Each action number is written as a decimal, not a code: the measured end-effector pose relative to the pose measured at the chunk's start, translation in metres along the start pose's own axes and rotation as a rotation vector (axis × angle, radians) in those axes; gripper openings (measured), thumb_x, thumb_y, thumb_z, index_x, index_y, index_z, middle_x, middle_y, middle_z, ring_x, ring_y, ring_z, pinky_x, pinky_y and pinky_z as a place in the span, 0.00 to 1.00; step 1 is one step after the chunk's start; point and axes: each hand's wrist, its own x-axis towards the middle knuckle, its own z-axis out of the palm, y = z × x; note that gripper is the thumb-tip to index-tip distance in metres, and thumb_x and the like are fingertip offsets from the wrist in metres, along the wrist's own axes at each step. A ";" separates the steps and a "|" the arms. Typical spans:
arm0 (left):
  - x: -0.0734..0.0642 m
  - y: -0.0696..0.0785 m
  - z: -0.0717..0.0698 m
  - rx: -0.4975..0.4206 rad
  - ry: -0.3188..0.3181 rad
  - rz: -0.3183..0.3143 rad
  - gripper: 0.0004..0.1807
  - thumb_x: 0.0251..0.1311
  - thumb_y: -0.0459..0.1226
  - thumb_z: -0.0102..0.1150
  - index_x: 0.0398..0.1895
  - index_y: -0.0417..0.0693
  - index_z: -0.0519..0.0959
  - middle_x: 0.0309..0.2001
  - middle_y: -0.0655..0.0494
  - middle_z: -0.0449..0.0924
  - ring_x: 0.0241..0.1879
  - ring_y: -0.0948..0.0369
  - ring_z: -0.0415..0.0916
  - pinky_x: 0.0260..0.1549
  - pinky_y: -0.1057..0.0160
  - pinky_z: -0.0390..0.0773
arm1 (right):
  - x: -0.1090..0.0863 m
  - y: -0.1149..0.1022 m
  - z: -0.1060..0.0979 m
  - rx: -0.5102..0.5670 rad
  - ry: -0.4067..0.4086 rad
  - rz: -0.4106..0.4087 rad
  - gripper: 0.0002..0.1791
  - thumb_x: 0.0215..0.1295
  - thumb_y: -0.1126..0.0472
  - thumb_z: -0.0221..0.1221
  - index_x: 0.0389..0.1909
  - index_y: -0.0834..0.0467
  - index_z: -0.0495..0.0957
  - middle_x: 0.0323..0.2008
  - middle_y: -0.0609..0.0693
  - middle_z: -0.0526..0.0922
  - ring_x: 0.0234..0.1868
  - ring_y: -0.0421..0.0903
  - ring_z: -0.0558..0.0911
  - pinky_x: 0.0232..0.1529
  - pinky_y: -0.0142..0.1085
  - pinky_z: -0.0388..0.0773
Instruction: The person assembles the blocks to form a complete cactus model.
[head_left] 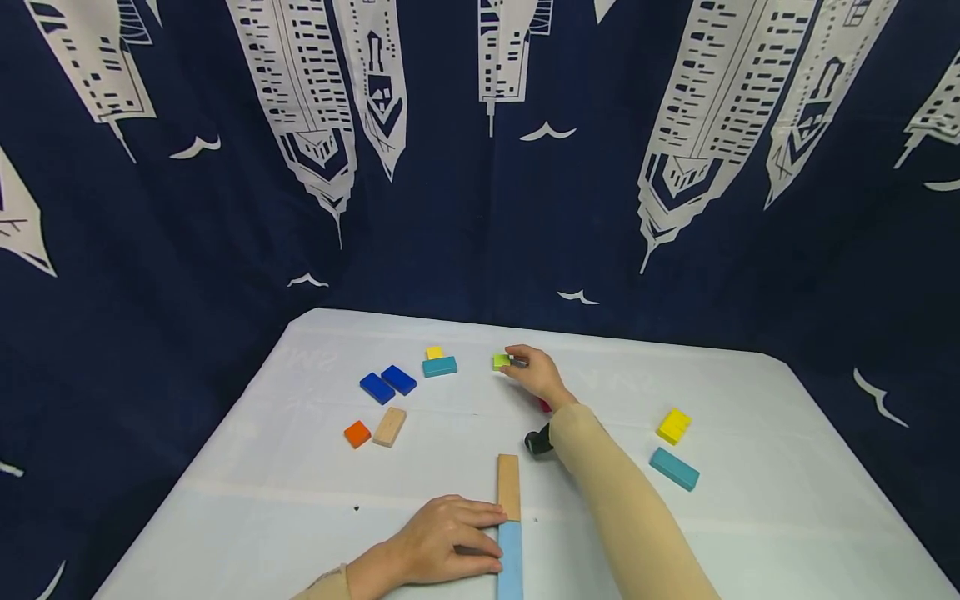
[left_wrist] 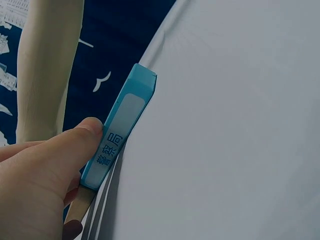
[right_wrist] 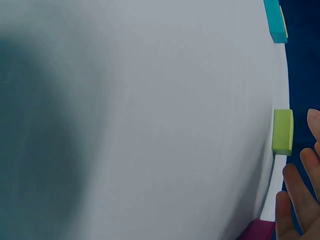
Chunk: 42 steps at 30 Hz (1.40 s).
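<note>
My left hand (head_left: 450, 537) lies on the near part of the table, its fingertips along the left side of a light blue block (head_left: 510, 558) and a tan wooden block (head_left: 508, 487) laid end to end. In the left wrist view the thumb (left_wrist: 82, 145) rests against the blue block (left_wrist: 117, 130), which bears printed characters. At the far side, my right hand (head_left: 536, 375) reaches to a light green block (head_left: 500, 362). The right wrist view has the fingers (right_wrist: 300, 192) spread beside the green block (right_wrist: 283, 132). Partly hidden under the right wrist is a crimson block (head_left: 544, 405).
Left of centre lie several loose blocks: two dark blue ones (head_left: 377, 388), an orange one (head_left: 357, 433), a wooden one (head_left: 390, 427), and a teal one (head_left: 439, 367) by a yellow one (head_left: 434, 352). Another yellow block (head_left: 673, 426) and teal block (head_left: 674, 469) lie right of the right forearm.
</note>
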 end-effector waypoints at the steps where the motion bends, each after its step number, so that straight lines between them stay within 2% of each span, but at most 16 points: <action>1: 0.000 0.000 0.000 0.006 -0.001 0.005 0.11 0.59 0.51 0.60 0.34 0.59 0.87 0.52 0.61 0.79 0.57 0.70 0.69 0.50 0.72 0.70 | 0.000 0.000 0.001 0.010 0.004 0.011 0.25 0.59 0.59 0.64 0.57 0.61 0.74 0.56 0.57 0.76 0.58 0.54 0.74 0.60 0.47 0.65; 4: 0.000 -0.002 0.001 0.027 0.003 0.036 0.10 0.59 0.50 0.60 0.35 0.60 0.86 0.52 0.61 0.79 0.58 0.70 0.69 0.51 0.72 0.70 | 0.000 0.002 0.004 0.037 0.013 0.044 0.26 0.58 0.59 0.64 0.57 0.61 0.74 0.56 0.57 0.76 0.57 0.53 0.74 0.61 0.46 0.64; 7: 0.000 -0.003 0.002 0.027 0.002 0.039 0.10 0.59 0.50 0.60 0.35 0.60 0.86 0.52 0.61 0.79 0.57 0.71 0.69 0.50 0.72 0.70 | 0.001 0.003 0.008 0.054 0.010 0.081 0.26 0.58 0.59 0.64 0.58 0.60 0.73 0.56 0.57 0.76 0.57 0.53 0.74 0.61 0.46 0.64; 11: -0.001 -0.002 0.001 -0.009 -0.021 -0.010 0.11 0.59 0.50 0.59 0.35 0.59 0.87 0.52 0.61 0.79 0.58 0.72 0.68 0.51 0.73 0.69 | 0.001 0.002 0.013 0.053 0.007 0.121 0.26 0.59 0.60 0.63 0.60 0.58 0.72 0.56 0.57 0.75 0.58 0.53 0.73 0.61 0.47 0.63; 17: 0.000 -0.002 0.000 0.015 -0.028 0.000 0.11 0.60 0.50 0.59 0.36 0.59 0.87 0.52 0.61 0.79 0.57 0.70 0.69 0.50 0.73 0.69 | 0.003 0.001 0.014 0.043 0.029 0.133 0.25 0.59 0.61 0.63 0.59 0.57 0.73 0.51 0.57 0.78 0.54 0.52 0.75 0.59 0.47 0.65; 28: 0.000 -0.001 0.001 -0.044 -0.023 -0.040 0.10 0.59 0.50 0.60 0.35 0.59 0.87 0.52 0.61 0.79 0.58 0.72 0.68 0.51 0.72 0.70 | 0.003 0.004 0.017 0.040 0.093 0.126 0.22 0.55 0.65 0.65 0.52 0.62 0.76 0.46 0.55 0.80 0.47 0.50 0.78 0.54 0.43 0.70; 32: 0.000 -0.001 0.002 -0.022 -0.018 -0.018 0.10 0.59 0.50 0.60 0.35 0.59 0.87 0.52 0.61 0.79 0.57 0.72 0.69 0.50 0.72 0.70 | 0.001 0.004 0.012 0.056 0.065 0.118 0.21 0.55 0.66 0.65 0.51 0.64 0.76 0.46 0.57 0.80 0.47 0.50 0.79 0.52 0.42 0.72; 36: 0.000 -0.001 0.001 -0.004 -0.009 -0.003 0.10 0.58 0.51 0.60 0.34 0.60 0.87 0.52 0.61 0.79 0.57 0.71 0.69 0.50 0.72 0.71 | -0.002 0.000 0.002 0.067 0.018 0.073 0.21 0.55 0.66 0.65 0.50 0.65 0.76 0.46 0.57 0.81 0.47 0.51 0.79 0.51 0.40 0.74; 42: 0.000 -0.003 0.001 0.006 -0.022 -0.003 0.11 0.59 0.51 0.60 0.34 0.60 0.87 0.52 0.61 0.79 0.57 0.71 0.69 0.50 0.72 0.71 | -0.018 -0.009 -0.012 0.101 -0.115 -0.024 0.22 0.53 0.67 0.67 0.49 0.68 0.77 0.45 0.57 0.81 0.45 0.50 0.80 0.49 0.39 0.75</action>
